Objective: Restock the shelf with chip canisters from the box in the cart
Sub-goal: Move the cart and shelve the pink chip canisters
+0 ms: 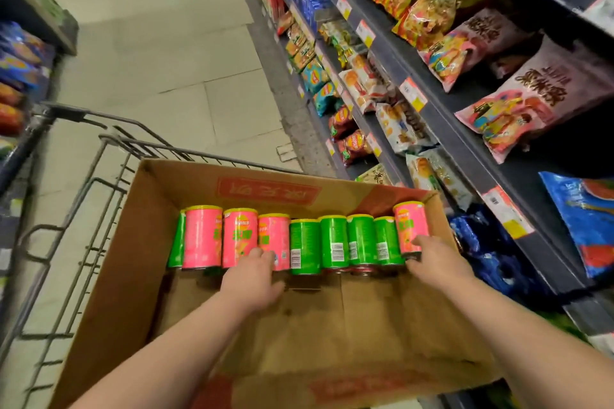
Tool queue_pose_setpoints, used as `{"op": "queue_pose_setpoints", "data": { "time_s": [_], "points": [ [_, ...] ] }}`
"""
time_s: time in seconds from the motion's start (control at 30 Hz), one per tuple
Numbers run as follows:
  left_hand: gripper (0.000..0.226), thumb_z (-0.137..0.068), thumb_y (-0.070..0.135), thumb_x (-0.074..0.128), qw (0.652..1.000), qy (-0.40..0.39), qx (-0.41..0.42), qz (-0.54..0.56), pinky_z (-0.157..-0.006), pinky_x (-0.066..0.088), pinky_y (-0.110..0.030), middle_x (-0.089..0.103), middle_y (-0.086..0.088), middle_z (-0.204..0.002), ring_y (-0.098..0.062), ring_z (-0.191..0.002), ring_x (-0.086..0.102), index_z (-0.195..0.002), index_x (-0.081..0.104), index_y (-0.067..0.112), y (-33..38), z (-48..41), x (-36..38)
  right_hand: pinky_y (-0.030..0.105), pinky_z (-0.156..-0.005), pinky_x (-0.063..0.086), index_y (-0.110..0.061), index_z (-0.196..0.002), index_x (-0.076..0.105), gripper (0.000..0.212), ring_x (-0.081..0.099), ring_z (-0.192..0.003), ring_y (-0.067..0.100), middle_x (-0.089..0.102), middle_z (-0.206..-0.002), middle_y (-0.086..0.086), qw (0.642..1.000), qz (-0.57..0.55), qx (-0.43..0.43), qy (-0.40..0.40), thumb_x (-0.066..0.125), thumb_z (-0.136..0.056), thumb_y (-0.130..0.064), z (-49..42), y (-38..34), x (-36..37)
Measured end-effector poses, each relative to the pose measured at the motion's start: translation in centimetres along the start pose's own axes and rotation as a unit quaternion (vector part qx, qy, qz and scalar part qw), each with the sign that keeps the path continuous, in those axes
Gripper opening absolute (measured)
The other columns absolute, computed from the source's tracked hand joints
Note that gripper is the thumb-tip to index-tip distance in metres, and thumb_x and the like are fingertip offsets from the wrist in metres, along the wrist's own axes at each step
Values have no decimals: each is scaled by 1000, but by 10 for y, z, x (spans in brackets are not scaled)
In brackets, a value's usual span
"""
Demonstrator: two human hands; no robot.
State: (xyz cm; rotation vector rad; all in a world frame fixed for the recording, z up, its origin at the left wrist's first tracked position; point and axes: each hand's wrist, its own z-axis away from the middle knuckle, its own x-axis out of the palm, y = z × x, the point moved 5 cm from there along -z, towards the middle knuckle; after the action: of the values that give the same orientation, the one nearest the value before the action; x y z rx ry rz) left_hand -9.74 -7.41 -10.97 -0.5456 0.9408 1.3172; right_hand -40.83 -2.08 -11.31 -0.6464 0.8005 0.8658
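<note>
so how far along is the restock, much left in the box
Done: the near half of the box is bare, so much probably went. In hand: the right hand grips the end pink canister; the left hand touches a middle pink canister. Left: the back row of pink and green canisters is unshelved.

place: supermarket, likely | signs: snack shelves point(460, 153), price tags point(413, 95), cart point(146, 145)

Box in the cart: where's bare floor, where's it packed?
Free: the box floor between the canister row and the near flap. Crowded: the far wall, canisters side by side, left hand and right hand on pink canisters.
</note>
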Motion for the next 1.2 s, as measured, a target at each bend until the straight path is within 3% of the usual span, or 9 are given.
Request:
{"op": "queue_pose_setpoints", "data": {
  "time_s": [0.2, 0.3, 0.4, 0.53, 0.63, 0.83, 0.97, 1.2],
  "points": [
    [59, -87, 41, 57, 997, 31, -50, 54, -96, 44, -38, 45, -10, -134, -27, -120, 49, -136, 39, 12, 10, -28, 0, 39, -90, 44, -10, -131, 42, 50, 51, -117, 36, 47, -129, 15, 998, -39, 49, 15, 56, -88, -32, -48, 12, 3],
    [59, -84, 38, 60, 994, 40, -81, 65, -95, 44, -39, 44, -13, -134, -31, -117, 51, -132, 40, 11, 12, -37, 4, 42, -96, 43, -7, -133, 38, 61, 48, -119, 37, 47, -129, 18, 993, -90, 80, 10, 62, -82, -32, -68, 21, 11],
    [69, -84, 38, 60, 991, 36, -114, 61, -101, 38, -40, 34, -18, -146, -36, -125, 45, -140, 32, 9, 14, -44, 10, 43, -98, 43, -8, -139, 32, 76, 48, -121, 38, 47, -133, 20, 985, -139, 106, 7, 71, -78, -32, -83, 27, 21],
    [79, -84, 44, 59, 984, 55, -156, 71, -101, 38, -44, 30, -14, -149, -37, -129, 38, -146, 23, 11, 18, -47, 14, 44, -94, 43, -7, -141, 26, 90, 47, -118, 40, 42, -132, 20, 986, -107, 126, 28, 75, -75, -43, -93, 28, 27],
    [86, -83, 43, 61, 972, 79, -191, 109, -104, 36, -45, 31, -17, -147, -36, -132, 34, -148, 18, 8, 16, -49, 14, 44, -91, 44, -5, -136, 32, 89, 47, -115, 40, 40, -128, 19, 984, -98, 142, 38, 78, -72, -45, -96, 27, 28],
    [92, -81, 36, 64, 944, 91, -270, 168, -108, 30, -45, 32, -21, -144, -38, -132, 32, -149, 13, 2, 16, -60, 9, 44, -92, 42, -7, -131, 32, 74, 45, -118, 42, 48, -128, 20, 980, -142, 132, 42, 76, -75, -28, -94, 25, 31],
    [84, -80, 36, 64, 927, 76, -317, 183, -105, 33, -47, 32, -19, -142, -38, -130, 31, -146, 23, 4, 20, -66, 9, 42, -94, 42, -12, -132, 32, 80, 48, -117, 40, 49, -127, 17, 974, -185, 122, 38, 79, -70, -31, -88, 29, 34],
    [85, -80, 24, 69, 897, 116, -326, 275, -104, 35, -50, 35, -19, -140, -39, -128, 36, -145, 19, 5, 23, -68, 19, 43, -94, 45, -17, -139, 27, 88, 49, -117, 34, 45, -130, 13, 972, -216, 94, 9, 80, -70, -30, -77, 23, 44]
  ]
}}
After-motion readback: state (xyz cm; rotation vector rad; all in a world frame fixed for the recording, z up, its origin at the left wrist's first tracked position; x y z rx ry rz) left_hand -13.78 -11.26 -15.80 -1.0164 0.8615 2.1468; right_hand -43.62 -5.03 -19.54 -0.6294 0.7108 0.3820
